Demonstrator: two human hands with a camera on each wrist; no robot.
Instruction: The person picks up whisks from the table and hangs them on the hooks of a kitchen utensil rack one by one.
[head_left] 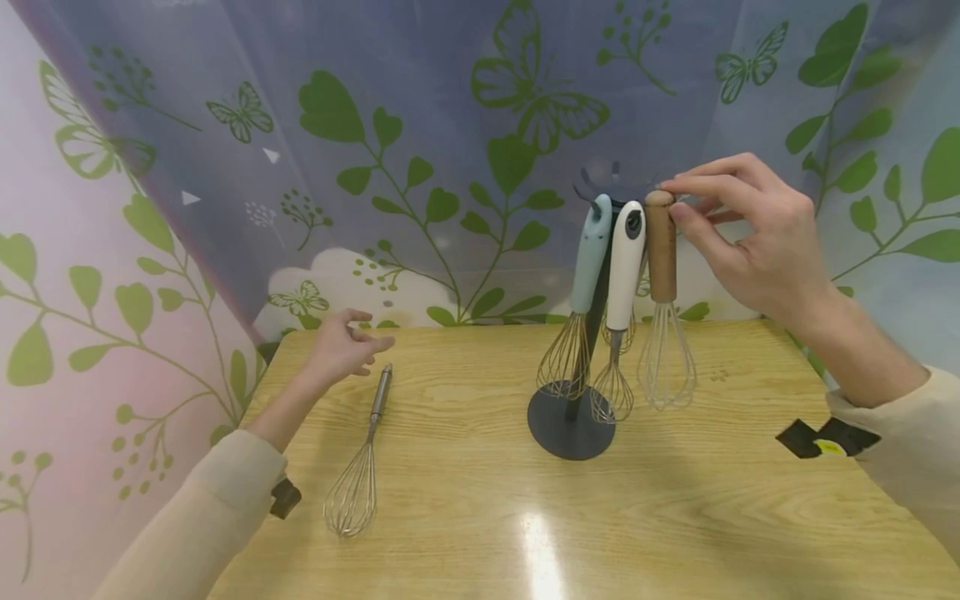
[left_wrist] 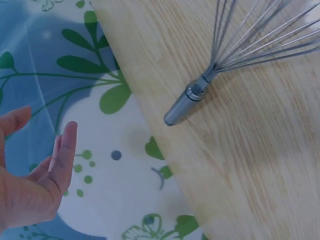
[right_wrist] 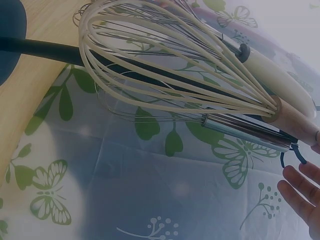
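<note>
My right hand (head_left: 765, 233) pinches the knob end of a wooden-handled whisk (head_left: 662, 258) between thumb and fingers, at the top of a dark whisk stand (head_left: 572, 437). Pale wires of this whisk hang down in the head view and fill much of the right wrist view. Over the table's far left, my left hand (head_left: 341, 346) hovers with loosely bent fingers and holds nothing. Just below it lies a steel whisk (head_left: 381, 396), apart from the hand; the left wrist view shows its metal handle (left_wrist: 184, 104) near the table edge.
On the stand hang a light blue-handled whisk (head_left: 591, 258) and a white-handled whisk (head_left: 626, 267). Another whisk with a metal handle (right_wrist: 245, 132) hangs behind them. A patterned curtain (head_left: 420, 125) borders the back of the wooden table (head_left: 465, 500).
</note>
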